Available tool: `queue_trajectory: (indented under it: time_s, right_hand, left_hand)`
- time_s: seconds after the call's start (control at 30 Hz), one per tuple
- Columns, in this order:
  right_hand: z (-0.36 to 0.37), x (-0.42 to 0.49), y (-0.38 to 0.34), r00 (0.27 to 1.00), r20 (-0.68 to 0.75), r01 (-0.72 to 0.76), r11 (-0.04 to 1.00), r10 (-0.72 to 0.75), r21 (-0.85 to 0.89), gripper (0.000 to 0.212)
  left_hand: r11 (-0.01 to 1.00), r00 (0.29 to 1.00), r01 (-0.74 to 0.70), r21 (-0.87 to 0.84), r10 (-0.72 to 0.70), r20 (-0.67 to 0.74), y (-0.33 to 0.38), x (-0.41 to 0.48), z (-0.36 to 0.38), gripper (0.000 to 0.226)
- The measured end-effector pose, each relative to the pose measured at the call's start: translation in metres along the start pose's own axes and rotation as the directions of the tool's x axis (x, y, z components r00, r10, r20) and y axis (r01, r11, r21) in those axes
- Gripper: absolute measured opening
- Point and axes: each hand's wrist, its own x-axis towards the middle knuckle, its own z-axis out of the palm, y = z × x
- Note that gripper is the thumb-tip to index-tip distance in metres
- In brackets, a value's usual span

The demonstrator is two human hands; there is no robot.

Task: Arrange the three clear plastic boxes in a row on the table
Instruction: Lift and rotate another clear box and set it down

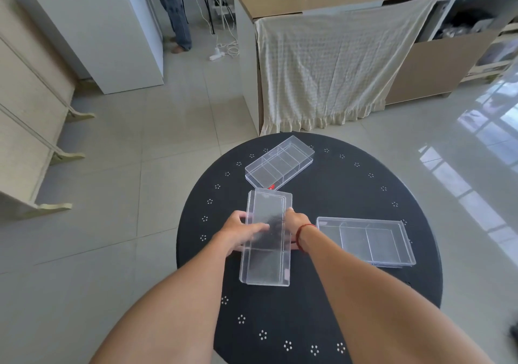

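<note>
Both hands grip one long clear plastic box (266, 237) by its sides, left hand (241, 232) and right hand (297, 223), over the round black dotted surface (364, 293). Best set it down squared with the others. A divided clear box (280, 162) lies skewed farther off; another (364, 240) right. Pale tiled floor (140, 167), draped cream cloth (330, 64) behind.

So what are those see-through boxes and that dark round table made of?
The three clear rectangular boxes, like the one held, look like rigid glossy plastic: you see the hands and dividers through them. The round black table seems covered in matte fabric printed with small white dots, though its core is hidden.
</note>
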Motion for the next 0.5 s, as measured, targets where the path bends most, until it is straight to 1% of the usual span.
queue_trajectory:
  time_s: [0.07,0.13,0.23,0.33,0.4,0.5]
  right_hand:
    - [-0.004,-0.005,-0.007,1.0,-0.013,0.01,0.999,-0.01,0.03,0.061]
    - [-0.008,-0.016,-0.017,0.999,-0.019,0.041,0.996,-0.04,0.081,0.06]
    - [-0.016,-0.024,-0.035,0.994,-0.075,0.084,0.99,-0.076,0.117,0.068]
    - [-0.026,-0.042,-0.054,0.997,-0.052,0.064,0.978,-0.054,0.198,0.07]
    - [-0.034,-0.06,-0.063,0.999,-0.019,0.051,0.976,-0.048,0.212,0.077]
    - [-0.043,-0.081,-0.071,0.998,0.064,-0.011,0.962,-0.006,0.273,0.091]
  left_hand:
    - [0.997,0.997,-0.076,0.009,0.076,-0.008,0.009,-0.004,-0.003,0.072]
    - [0.987,0.987,-0.157,0.042,0.158,-0.038,0.018,-0.01,-0.004,0.077]
    - [0.951,0.951,-0.278,0.133,0.292,-0.1,0.028,-0.016,-0.005,0.068]
    - [0.896,0.898,-0.377,0.234,0.415,-0.144,0.033,-0.022,-0.006,0.067]
    - [0.847,0.859,-0.411,0.337,0.483,-0.166,0.037,-0.026,-0.005,0.071]
    - [0.712,0.77,-0.437,0.55,0.612,-0.181,0.045,-0.034,-0.005,0.071]
